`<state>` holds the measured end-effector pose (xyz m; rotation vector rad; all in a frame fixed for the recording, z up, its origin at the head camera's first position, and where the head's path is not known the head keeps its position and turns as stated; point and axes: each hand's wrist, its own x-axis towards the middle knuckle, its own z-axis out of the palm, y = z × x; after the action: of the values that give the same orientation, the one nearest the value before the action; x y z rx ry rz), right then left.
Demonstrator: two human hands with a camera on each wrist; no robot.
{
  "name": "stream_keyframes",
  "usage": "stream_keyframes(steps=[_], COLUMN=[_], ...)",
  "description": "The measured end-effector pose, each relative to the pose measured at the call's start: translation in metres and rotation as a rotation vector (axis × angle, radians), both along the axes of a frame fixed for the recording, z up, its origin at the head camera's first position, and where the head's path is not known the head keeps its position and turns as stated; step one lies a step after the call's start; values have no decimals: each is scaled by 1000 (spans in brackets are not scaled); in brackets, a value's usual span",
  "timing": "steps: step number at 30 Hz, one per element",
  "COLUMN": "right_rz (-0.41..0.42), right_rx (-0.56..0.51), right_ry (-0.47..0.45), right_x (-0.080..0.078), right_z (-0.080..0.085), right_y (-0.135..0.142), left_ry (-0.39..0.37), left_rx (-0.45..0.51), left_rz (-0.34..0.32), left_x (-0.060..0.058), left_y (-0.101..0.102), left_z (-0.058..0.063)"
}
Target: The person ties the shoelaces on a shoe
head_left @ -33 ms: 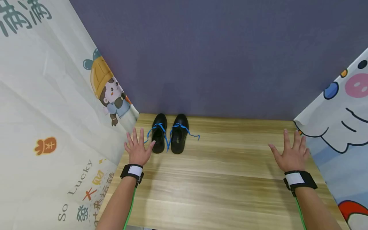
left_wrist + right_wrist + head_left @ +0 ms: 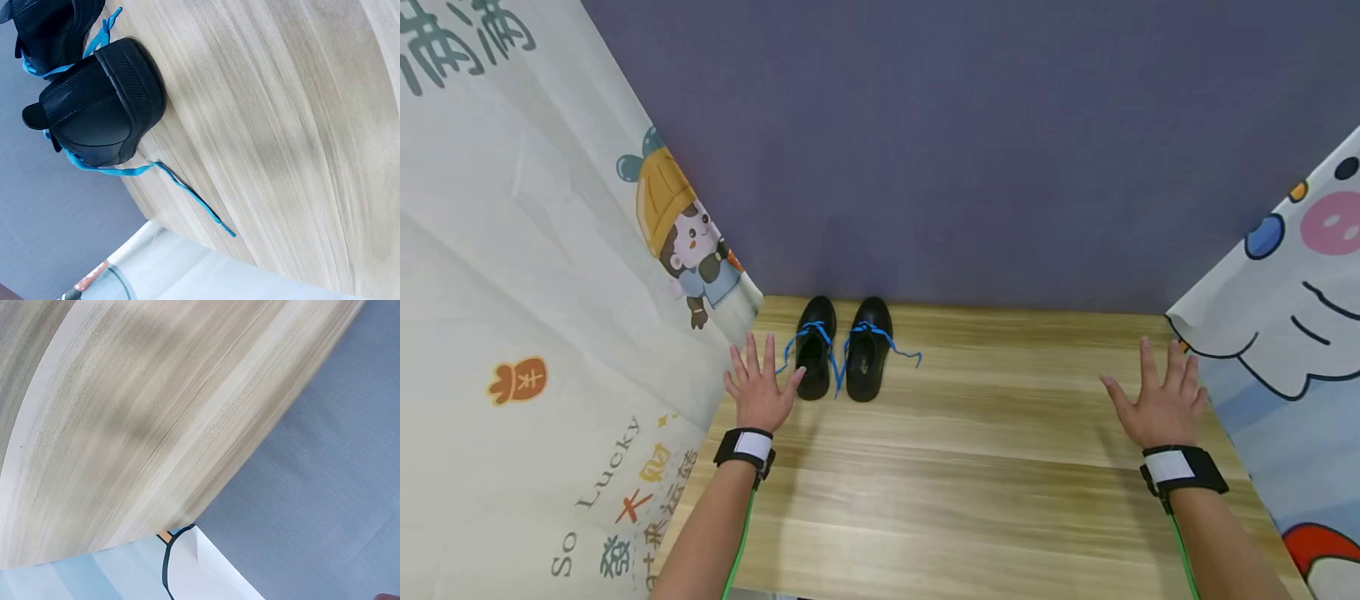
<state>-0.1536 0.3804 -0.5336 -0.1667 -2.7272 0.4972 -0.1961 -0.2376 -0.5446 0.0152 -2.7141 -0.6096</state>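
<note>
Two black shoes stand side by side at the back left of the wooden table, toes toward the back wall: a left shoe (image 2: pixel 817 375) and a right shoe (image 2: pixel 865 375). Their bright blue laces (image 2: pixel 907 355) hang untied, the ends trailing onto the wood. My left hand (image 2: pixel 760 396) is spread just beside the left shoe, its thumb overlapping the heel in the head view, and holds nothing. In the left wrist view the heel of the nearer shoe (image 2: pixel 94 106) shows large. Far to the right, my right hand (image 2: pixel 1163 408) is spread with nothing in it.
A grey-blue wall (image 2: pixel 985 167) rises behind the wooden table (image 2: pixel 985 467). Printed white sheets border both sides, the left sheet (image 2: pixel 550 275) with a cartoon child and the right sheet (image 2: pixel 1247 325) with a pink-nosed figure. Each wrist wears a black strap with a green cable.
</note>
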Motion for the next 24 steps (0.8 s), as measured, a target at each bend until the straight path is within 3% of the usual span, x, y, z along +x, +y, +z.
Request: stream_keyframes(steps=[13, 19, 24], right_rz=[10, 26, 39], right_rx=[14, 20, 3], right_ry=[8, 11, 23], right_x=[-3, -5, -8], right_z=[-6, -8, -8], right_y=[-2, -7, -11], left_ry=[17, 4, 8], left_rx=[15, -30, -18], left_rz=[1, -1, -47], left_x=[-1, -4, -6], left_y=[3, 11, 26], left_z=[-6, -10, -19])
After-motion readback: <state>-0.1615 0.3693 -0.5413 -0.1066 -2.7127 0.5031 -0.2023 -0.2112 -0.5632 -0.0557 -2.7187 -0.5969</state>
